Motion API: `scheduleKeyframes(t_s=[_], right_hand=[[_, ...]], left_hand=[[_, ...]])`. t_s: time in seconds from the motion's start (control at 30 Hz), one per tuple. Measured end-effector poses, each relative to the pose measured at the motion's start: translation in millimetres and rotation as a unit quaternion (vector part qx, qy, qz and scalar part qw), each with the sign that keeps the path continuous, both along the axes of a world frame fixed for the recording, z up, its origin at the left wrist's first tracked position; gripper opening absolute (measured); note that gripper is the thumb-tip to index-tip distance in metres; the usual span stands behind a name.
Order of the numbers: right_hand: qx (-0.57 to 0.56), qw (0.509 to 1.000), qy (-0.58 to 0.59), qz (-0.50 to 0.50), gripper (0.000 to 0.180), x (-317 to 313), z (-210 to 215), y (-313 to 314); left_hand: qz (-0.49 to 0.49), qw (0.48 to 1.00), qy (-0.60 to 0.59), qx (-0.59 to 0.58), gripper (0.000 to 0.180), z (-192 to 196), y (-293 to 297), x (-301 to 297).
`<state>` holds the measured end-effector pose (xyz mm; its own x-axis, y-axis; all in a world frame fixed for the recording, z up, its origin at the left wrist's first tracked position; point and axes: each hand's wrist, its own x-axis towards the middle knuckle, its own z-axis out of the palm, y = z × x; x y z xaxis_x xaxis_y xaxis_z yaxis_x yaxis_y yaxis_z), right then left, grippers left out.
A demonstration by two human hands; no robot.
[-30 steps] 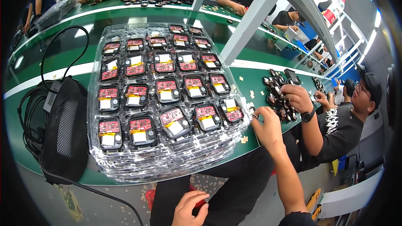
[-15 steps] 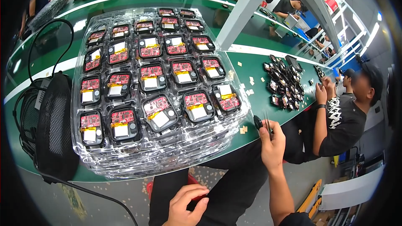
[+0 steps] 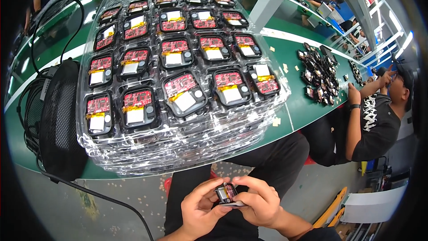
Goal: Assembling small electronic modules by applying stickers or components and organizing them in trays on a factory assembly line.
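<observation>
Above my lap, my left hand (image 3: 198,207) and my right hand (image 3: 261,203) close around a small black device casing (image 3: 227,193) from both sides. Inside the casing are a red circuit board and a silver battery. My fingers hide part of its rim. A thin grey metal piece (image 3: 235,204) juts out below it by my right thumb; I cannot tell whether it is the tweezers. Beyond my hands, a stack of clear plastic trays (image 3: 178,145) carries similar open casings (image 3: 185,93) in its top tray's pockets.
Left of the trays lies a black mesh bag (image 3: 62,125) with coiled cables. A heap of black device parts (image 3: 318,73) is on the green table (image 3: 290,107) at right, near small paper bits. A grey metal post (image 3: 278,0) rises behind. A seated co-worker (image 3: 379,120) is at right.
My right hand has come down from the table edge, bringing the casing to my lap. My left hand has joined it and taken hold. The view has shifted, so the trays sit higher.
</observation>
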<state>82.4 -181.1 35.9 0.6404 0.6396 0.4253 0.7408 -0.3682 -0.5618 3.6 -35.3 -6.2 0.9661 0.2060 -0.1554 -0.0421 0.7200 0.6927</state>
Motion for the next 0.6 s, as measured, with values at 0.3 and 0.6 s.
scheduleKeyframes(t_s=[0.3, 0.6], right_hand=[[-0.079, 0.996, 0.026, 0.014, 0.050, 10, 10, 7], [-0.114, 0.990, -0.078, -0.002, 0.044, 10, -1, 11]], left_hand=[[0.071, 0.997, -0.029, -0.006, 0.054, -26, 18, -5], [0.079, 0.997, -0.003, -0.025, 0.061, -14, 24, -5]])
